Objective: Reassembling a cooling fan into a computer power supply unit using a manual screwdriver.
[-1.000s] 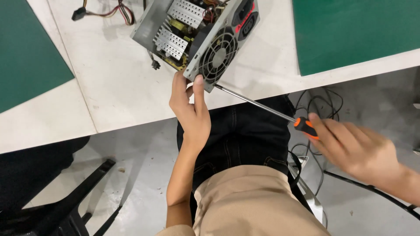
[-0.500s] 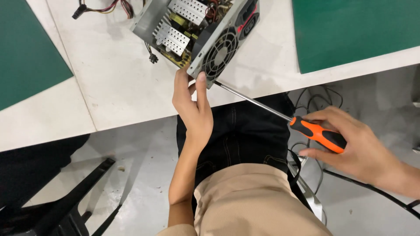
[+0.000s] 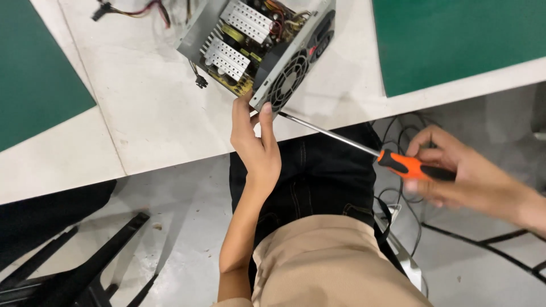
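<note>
- My left hand (image 3: 257, 149) reaches up to the near corner of the open power supply unit (image 3: 261, 48), fingers straight and held close together, the fingertips touching the metal edge just beside the round fan grille (image 3: 286, 79). It grips nothing; it only steadies the case.
- My right hand (image 3: 455, 170) is wrapped around the orange and black handle of the screwdriver (image 3: 364, 148), fingers curled over the back end of the grip.
- The long steel shaft runs from that handle up and to the left over my dark trousers, and its tip sits at the lower edge of the case, right beside my left fingertips. I cannot tell whether the tip is seated in a screw.
- Compared with half a second ago, my right hand has slid back along the handle, so more orange shows ahead of my fingers, and the hand sits a little higher and further right in the view.
- The left hand has kept its place on the case corner across all three frames.
- The power supply unit lies tilted on the white table (image 3: 148, 113), lid off, with silver heat sinks and bundled coloured wires showing inside.
- A loose bunch of red, yellow and black leads (image 3: 133, 10) trails off the top left of the case.
- Green mats cover the table to the left (image 3: 34, 74) and to the right (image 3: 455, 40).
- Black cables (image 3: 398, 131) lie looped on the grey floor beside my right knee, and a black chair base (image 3: 85, 267) stands at the lower left.
</note>
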